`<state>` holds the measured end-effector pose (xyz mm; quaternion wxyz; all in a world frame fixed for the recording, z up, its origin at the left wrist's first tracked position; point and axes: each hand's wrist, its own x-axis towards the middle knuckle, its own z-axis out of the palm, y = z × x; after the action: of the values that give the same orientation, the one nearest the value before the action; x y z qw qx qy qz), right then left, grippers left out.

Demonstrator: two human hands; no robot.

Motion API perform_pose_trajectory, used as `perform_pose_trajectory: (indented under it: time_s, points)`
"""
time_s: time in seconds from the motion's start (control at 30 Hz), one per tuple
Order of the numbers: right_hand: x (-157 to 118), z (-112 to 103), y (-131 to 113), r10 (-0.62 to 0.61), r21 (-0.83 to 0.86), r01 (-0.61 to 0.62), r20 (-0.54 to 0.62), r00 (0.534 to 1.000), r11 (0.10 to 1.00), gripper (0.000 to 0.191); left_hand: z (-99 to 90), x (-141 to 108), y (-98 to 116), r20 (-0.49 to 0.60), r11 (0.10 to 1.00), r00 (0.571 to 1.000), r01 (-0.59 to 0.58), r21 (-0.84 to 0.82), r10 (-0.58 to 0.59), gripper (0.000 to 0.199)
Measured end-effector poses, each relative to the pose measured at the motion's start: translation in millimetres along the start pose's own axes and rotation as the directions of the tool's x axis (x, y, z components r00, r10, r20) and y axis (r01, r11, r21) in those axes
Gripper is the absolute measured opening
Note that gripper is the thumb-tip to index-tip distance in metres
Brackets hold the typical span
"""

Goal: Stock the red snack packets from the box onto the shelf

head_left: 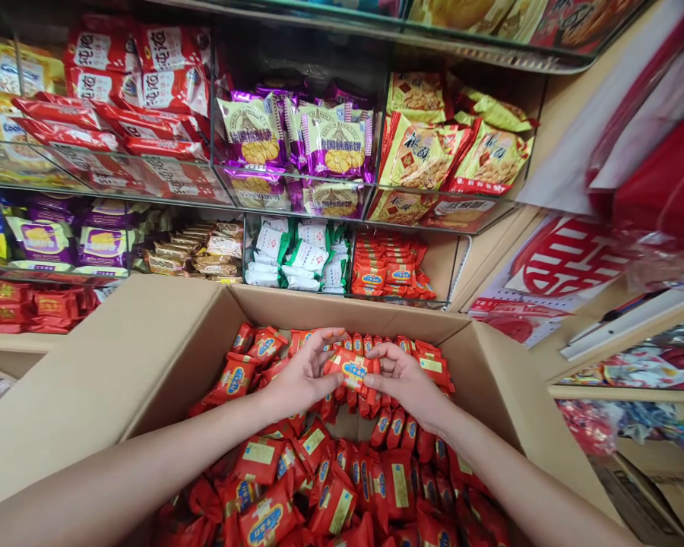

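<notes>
Red-wrapped snack packet point(353, 370) held end to end between two hands

Both hands grasp the one packet: the left hand point(303, 377) has its left end, thumb on the printed face, and the right hand point(406, 381) has its right end in much the same way. Neither hand is nearer, as each touches an end. The long axis runs across from hand to hand, dipping slightly to the right, blue label facing the wearer. How firmly the fingers press behind it is hard to tell, since they are partly hidden.

The packet is over the far half of the cardboard box point(342, 305). Matching red packets point(334, 503) lie jumbled on the near side; others line up in tight rows around a small gap below the hands. The box's far wall stands between the hands and the shelving point(444, 254), which carries more red packets point(370, 275), green-and-white packets point(308, 257) and, above, purple-and-cream French biscuit packets point(336, 144).
</notes>
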<state>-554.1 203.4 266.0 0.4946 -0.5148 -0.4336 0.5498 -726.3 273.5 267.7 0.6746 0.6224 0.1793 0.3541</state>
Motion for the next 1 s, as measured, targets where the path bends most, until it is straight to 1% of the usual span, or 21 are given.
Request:
perform_pose_trajectory:
  time_s: [0.1, 0.13, 0.2, 0.23, 0.27, 0.3, 0.33, 0.37, 0.4, 0.43, 0.47, 0.5, 0.53, 0.57, 0.63, 0.7, 0.8, 0.9, 1.0]
  points:
    - [0, -3, -5, -0.069, -0.023, 0.068, -0.018, 0.997, 0.997, 0.034, 0.3, 1, 7, -0.073, 0.999, 0.996, 0.042, 0.005, -0.042, 0.055]
    - [1, -8, -9, -0.101, -0.049, 0.099, -0.047, 0.994, 0.994, 0.034, -0.2, 1, 9, -0.106, 0.998, 0.993, 0.054, 0.008, -0.053, 0.055]
    - [4, -23, -21, -0.183, -0.136, 0.163, -0.149, 0.972, 0.977, 0.036, -2.2, 2, 11, -0.155, 0.997, 0.985, 0.081, 0.013, -0.078, 0.054]
    - [6, -34, -30, -0.236, -0.206, 0.192, -0.218, 0.947, 0.96, 0.037, -3.4, 3, 11, -0.162, 0.995, 0.982, 0.096, 0.013, -0.093, 0.053]
    - [9, -46, -40, -0.299, -0.302, 0.208, -0.294, 0.908, 0.93, 0.038, -4.6, 3, 11, -0.159, 0.994, 0.981, 0.112, 0.011, -0.108, 0.052]
    - [13, -58, -52, -0.371, -0.427, 0.201, -0.363, 0.855, 0.882, 0.038, -5.5, 3, 10, -0.153, 0.992, 0.981, 0.122, 0.012, -0.119, 0.051]
    - [18, -70, -63, -0.453, -0.58, 0.154, -0.415, 0.789, 0.8, 0.036, -6.0, 3, 9, -0.144, 0.992, 0.982, 0.126, 0.015, -0.123, 0.049]
    - [24, -81, -75, -0.534, -0.733, 0.06, -0.434, 0.726, 0.678, 0.033, -6.2, 2, 8, -0.133, 0.992, 0.984, 0.125, 0.021, -0.121, 0.048]
    - [31, -90, -85, -0.6, -0.851, -0.059, -0.416, 0.683, 0.522, 0.031, -6.0, 1, 6, -0.119, 0.992, 0.986, 0.121, 0.029, -0.117, 0.046]
    - [38, -96, -95, -0.64, -0.918, -0.179, -0.378, 0.669, 0.354, 0.029, -5.5, 0, 5, -0.102, 0.992, 0.988, 0.122, 0.04, -0.117, 0.045]
    - [46, -100, -103, -0.649, -0.941, -0.277, -0.337, 0.683, 0.197, 0.028, -4.9, -1, 4, -0.082, 0.99, 0.989, 0.131, 0.053, -0.126, 0.045]
    - [54, -103, -109, -0.634, -0.937, -0.343, -0.306, 0.711, 0.067, 0.028, -4.2, -3, 3, -0.059, 0.987, 0.988, 0.146, 0.067, -0.142, 0.046]
    - [63, -103, -113, -0.604, -0.922, -0.385, -0.289, 0.742, -0.031, 0.028, -3.6, -4, 2, -0.038, 0.982, 0.986, 0.166, 0.084, -0.164, 0.048]
    - [71, -102, -116, -0.571, -0.905, -0.412, -0.286, 0.77, -0.102, 0.027, -3.1, -6, 2, -0.023, 0.977, 0.983, 0.186, 0.102, -0.185, 0.049]
    - [87, -100, -118, -0.517, -0.872, -0.451, -0.301, 0.801, -0.19, 0.027, -2.3, -8, 1, -0.012, 0.966, 0.977, 0.211, 0.147, -0.212, 0.05]
    - [101, -98, -117, -0.489, -0.852, -0.472, -0.32, 0.811, -0.226, 0.029, -1.8, -10, 2, -0.016, 0.958, 0.978, 0.208, 0.199, -0.209, 0.049]
    - [115, -96, -114, -0.452, -0.857, -0.457, -0.319, 0.833, -0.237, 0.032, -0.9, -12, 5, -0.002, 0.945, 0.986, 0.162, 0.282, -0.169, 0.045]
    - [125, -93, -114, -0.41, -0.862, -0.446, -0.327, 0.852, -0.24, 0.033, -0.5, -14, 8, 0.053, 0.926, 0.994, 0.068, 0.371, -0.094, 0.045]
    - [130, -92, -119, -0.375, -0.85, -0.472, -0.369, 0.85, -0.233, 0.035, -0.6, -17, 9, 0.137, 0.887, 0.99, -0.031, 0.461, -0.036, 0.044]
